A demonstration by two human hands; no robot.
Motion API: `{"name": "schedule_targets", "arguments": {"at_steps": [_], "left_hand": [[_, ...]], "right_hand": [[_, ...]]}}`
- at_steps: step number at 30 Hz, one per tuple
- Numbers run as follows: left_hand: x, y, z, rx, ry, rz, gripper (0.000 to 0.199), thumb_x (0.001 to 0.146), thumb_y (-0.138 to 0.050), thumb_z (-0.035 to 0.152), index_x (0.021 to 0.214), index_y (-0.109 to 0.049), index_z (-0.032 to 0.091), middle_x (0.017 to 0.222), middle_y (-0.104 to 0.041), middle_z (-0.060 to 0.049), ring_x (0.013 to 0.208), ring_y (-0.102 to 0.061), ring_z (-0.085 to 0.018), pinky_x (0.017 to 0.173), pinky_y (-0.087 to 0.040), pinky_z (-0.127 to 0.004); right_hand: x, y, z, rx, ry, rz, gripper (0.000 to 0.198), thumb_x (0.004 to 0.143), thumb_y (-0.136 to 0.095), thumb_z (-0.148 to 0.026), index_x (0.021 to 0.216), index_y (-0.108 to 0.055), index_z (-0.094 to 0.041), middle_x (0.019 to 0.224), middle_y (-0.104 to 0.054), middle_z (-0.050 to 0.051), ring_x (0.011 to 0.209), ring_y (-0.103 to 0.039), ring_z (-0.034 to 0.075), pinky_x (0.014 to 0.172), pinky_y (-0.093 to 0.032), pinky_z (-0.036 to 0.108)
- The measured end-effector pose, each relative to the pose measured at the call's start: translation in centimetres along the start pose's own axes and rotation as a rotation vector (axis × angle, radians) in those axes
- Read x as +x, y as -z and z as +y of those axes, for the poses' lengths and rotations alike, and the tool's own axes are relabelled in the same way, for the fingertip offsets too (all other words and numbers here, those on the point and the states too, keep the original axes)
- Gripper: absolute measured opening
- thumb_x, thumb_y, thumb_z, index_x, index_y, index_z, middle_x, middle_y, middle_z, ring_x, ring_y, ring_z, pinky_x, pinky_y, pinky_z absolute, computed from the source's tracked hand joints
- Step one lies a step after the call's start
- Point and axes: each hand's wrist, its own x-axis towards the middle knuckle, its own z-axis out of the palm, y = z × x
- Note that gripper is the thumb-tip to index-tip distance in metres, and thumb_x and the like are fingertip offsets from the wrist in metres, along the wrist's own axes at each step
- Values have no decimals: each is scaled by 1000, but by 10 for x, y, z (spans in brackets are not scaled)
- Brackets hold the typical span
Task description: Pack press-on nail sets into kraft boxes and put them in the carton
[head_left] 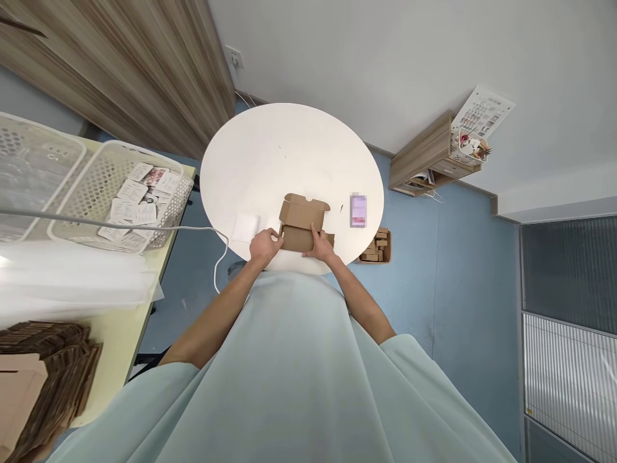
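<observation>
A brown cardboard mailer box (pixel 303 213), partly folded, is at the near side of the round white table (pixel 284 148), its flap lid standing toward the far side. My left hand (pixel 264 246) pinches the box's left side wall between thumb and fingers. On the right, my right hand (pixel 320 246) grips the box with the thumb laid over its inside; some of those fingers are hidden. Left of the box, close to my left hand, lies a white flat packet (pixel 245 227). A pixelated pinkish-purple rectangle (pixel 358 211) rests to the right of the box.
On the side table at left are a white basket of printed cards (pixel 139 199), clear plastic sheeting (pixel 72 276) and stacked flat cardboard (pixel 53 379). A white cable (pixel 193 227) crosses to the round table's edge. A carton of small boxes (pixel 378 246) stands on the floor, right.
</observation>
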Motion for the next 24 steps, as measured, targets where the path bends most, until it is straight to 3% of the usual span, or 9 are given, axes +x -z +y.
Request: {"name": "schedule_targets", "arguments": {"at_steps": [4, 7, 10, 14, 21, 24], "left_hand": [[-4, -8, 10, -1, -67, -40, 38, 97, -69, 54, 120, -72, 24, 126, -78, -11, 116, -73, -33, 93, -58, -40], [-2, -14, 10, 5, -78, -48, 39, 101, -64, 49, 128, -66, 21, 138, -74, -14, 120, -72, -32, 95, -58, -40], [3, -18, 6, 44, -31, -76, 37, 103, -59, 40, 134, -61, 20, 133, -76, -15, 121, -72, -33, 94, -58, -41], [9, -22, 1, 161, -10, -116, 30, 103, -54, 40, 122, -68, 21, 125, -78, -18, 119, -73, -37, 91, -59, -44], [10, -24, 9, 280, -6, -117, 32, 99, -53, 32, 117, -74, 14, 118, -77, -25, 112, -75, -39, 86, -60, -45], [9, -24, 13, 287, -11, -118, 32, 99, -52, 27, 118, -73, 13, 120, -77, -25, 112, -75, -38, 87, -60, -45]], "right_hand": [[3, 0, 1, 0, 5, -5, 153, 72, -103, -41, 178, 7, -40, 177, -20, 26, 143, -62, 42, 116, -53, 55], [4, 0, 1, 6, 5, -16, 153, 73, -103, -38, 178, 7, -39, 179, -15, 28, 146, -60, 44, 116, -53, 56], [5, 1, 1, -5, 13, -20, 154, 71, -104, -38, 178, 6, -38, 182, -6, 29, 151, -54, 47, 117, -53, 57], [6, 4, -2, -34, 15, -19, 158, 65, -107, -43, 178, 3, -40, 184, 2, 27, 156, -46, 51, 118, -52, 60], [5, 8, -8, 3, -1, -58, 158, 63, -108, -47, 179, -1, -39, 184, -2, 25, 160, -42, 49, 120, -49, 59], [-2, 12, -3, 64, 19, -24, 141, 76, -99, -48, 179, -4, -38, 183, -14, 22, 161, -42, 44, 120, -50, 56]]}}
